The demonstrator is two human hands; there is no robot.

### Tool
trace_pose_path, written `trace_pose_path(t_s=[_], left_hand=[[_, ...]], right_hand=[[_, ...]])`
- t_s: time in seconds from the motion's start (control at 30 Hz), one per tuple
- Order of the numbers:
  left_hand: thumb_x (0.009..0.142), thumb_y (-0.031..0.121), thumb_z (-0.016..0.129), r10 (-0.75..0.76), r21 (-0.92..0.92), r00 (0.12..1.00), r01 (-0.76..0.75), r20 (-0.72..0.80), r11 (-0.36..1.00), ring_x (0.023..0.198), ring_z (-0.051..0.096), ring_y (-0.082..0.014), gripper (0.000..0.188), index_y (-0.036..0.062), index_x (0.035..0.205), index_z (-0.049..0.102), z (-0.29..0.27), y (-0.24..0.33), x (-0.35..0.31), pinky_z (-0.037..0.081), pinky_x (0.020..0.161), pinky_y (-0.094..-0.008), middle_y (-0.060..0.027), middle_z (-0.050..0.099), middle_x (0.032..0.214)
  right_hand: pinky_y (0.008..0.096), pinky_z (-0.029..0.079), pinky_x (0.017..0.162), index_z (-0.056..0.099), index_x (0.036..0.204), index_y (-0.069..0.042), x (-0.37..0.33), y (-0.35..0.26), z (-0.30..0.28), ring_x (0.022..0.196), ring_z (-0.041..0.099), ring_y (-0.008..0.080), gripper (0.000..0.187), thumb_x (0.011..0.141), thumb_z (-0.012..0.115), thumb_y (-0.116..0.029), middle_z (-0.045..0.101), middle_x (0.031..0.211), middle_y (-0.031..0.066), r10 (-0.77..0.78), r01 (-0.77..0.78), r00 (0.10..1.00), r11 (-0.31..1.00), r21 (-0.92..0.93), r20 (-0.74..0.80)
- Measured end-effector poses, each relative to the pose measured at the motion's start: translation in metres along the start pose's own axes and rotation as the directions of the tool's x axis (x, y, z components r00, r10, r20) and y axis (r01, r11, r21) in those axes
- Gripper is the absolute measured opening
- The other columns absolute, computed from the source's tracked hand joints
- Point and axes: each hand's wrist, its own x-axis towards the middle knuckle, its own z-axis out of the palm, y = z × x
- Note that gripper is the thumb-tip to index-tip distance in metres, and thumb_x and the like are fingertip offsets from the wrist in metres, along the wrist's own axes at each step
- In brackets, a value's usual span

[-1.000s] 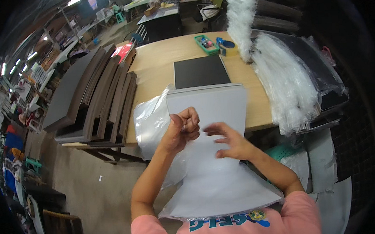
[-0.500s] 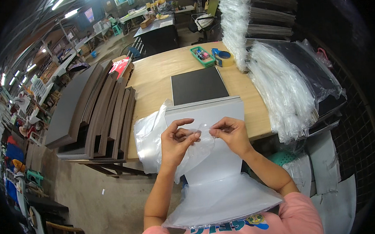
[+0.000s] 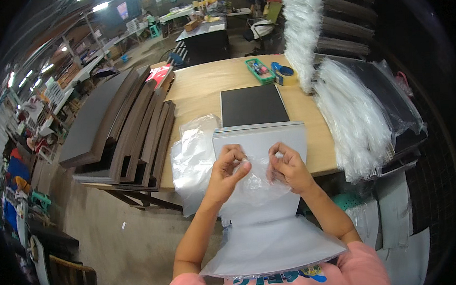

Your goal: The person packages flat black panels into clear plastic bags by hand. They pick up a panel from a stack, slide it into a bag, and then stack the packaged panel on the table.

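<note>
My left hand (image 3: 226, 174) pinches a thin clear plastic bag (image 3: 257, 181) between thumb and fingers. On the other side of it, my right hand (image 3: 293, 171) has its fingers curled at the film. The bag is stretched between the two hands, over a stack of pale grey boards (image 3: 284, 136) at the table's near edge. A board in a clear plastic sleeve (image 3: 274, 246) slants from there down against my body. Left of the stack lie loose clear bags (image 3: 193, 155). Just beyond it, a black board (image 3: 251, 104) lies flat.
Thick dark boards (image 3: 90, 119) are piled at the table's left end. At the right lies a heap of plastic-sleeved boards (image 3: 345, 115), beside a tall wrapped stack (image 3: 303, 30). A green basket (image 3: 260, 71) and tape rolls (image 3: 285, 76) sit at the far edge of the wooden table (image 3: 199, 87).
My fingertips have moved a little farther apart, with the bag spread between them. The right hand has turned more upright. The whole view has shifted, with the table now farther right.
</note>
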Motion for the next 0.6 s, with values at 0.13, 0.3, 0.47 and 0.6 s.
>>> trace_pose_path(t_s=[0.13,0.3,0.47,0.6], left_hand=[[0.096,0.028,0.05,-0.09,-0.789,0.902,0.415,0.423,0.454,0.071,0.052,-0.0134,0.017,0.0109,0.094,0.046,-0.006,0.009,-0.009,0.044,0.066,-0.0256,-0.0028,0.049,0.074],[0.088,0.032,0.06,-0.372,0.151,0.597,0.388,0.711,0.909,0.079,0.053,-0.0134,0.034,0.0041,0.107,0.053,-0.003,-0.028,-0.06,0.044,0.071,-0.0267,-0.004,0.056,0.079],[0.088,0.03,0.06,-0.102,-0.357,0.686,0.494,0.721,0.793,0.067,0.054,-0.0129,0.029,0.0008,0.093,0.061,-0.032,-0.005,-0.058,0.044,0.057,-0.027,-0.0073,0.059,0.078],[0.095,0.041,0.049,0.145,-0.225,0.285,0.272,0.948,0.936,0.07,0.056,-0.0138,0.038,0.0036,0.099,0.056,0.008,0.027,-0.055,0.051,0.063,-0.0326,-0.0071,0.06,0.086]], right_hand=[[0.0251,0.047,0.069,0.063,0.085,-0.001,-0.007,-0.017,-0.011,0.064,0.06,0.0176,0.01,0.081,0.066,-0.009,0.064,0.07,0.0094,0.096,0.175,0.675,0.943,-0.284,0.732],[0.04,0.048,0.078,0.068,0.086,0.001,-0.036,-0.02,-0.049,0.075,0.064,0.0242,0.022,0.075,0.076,-0.016,0.066,0.074,0.0111,0.229,-0.297,0.889,0.948,0.116,0.396],[0.0407,0.053,0.071,0.063,0.093,0.003,-0.049,0.006,-0.053,0.077,0.063,0.0292,0.021,0.088,0.062,-0.017,0.064,0.087,0.0172,0.113,0.166,0.352,0.969,-0.18,0.929],[0.0429,0.053,0.071,0.063,0.097,0.002,-0.062,0.014,-0.07,0.08,0.063,0.0311,0.022,0.087,0.062,-0.017,0.063,0.089,0.0196,0.211,-0.148,0.427,0.975,-0.163,0.879]])
